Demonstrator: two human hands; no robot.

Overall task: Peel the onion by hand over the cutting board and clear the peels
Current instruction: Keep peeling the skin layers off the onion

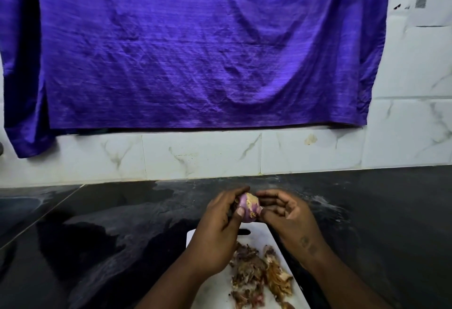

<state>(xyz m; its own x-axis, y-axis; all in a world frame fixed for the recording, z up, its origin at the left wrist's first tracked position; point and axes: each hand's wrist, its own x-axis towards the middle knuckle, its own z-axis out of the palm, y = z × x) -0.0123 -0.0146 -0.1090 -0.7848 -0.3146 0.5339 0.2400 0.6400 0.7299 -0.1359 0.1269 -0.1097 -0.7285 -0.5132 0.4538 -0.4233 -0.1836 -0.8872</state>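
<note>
Onion (248,208): held in the air above the far end of the cutting board (259,233), clear of its surface. The outer skin is largely off, showing pale purple flesh, with a yellowish patch at the top end.

Left hand (217,225): clamped on the onion. The fingers curl round its far and left side and the thumb lies across its near face. The onion sits at the fingertips, not in the palm.

Right hand (288,215): fingers curled, with the palm facing the onion. The thumb tip presses against the onion's right side and the forefinger reaches to its top edge, so the onion lies between the two hands. Whether a strip of skin is caught under the thumb cannot be told.

Peels (256,274): a loose heap of brown and orange scraps on the near half of the board, below the wrists.

The board rests on a dark, glossy tabletop (97,235). Behind it stands a white marbled tile wall (220,154), with a purple cloth (195,51) hanging over its upper part.
</note>
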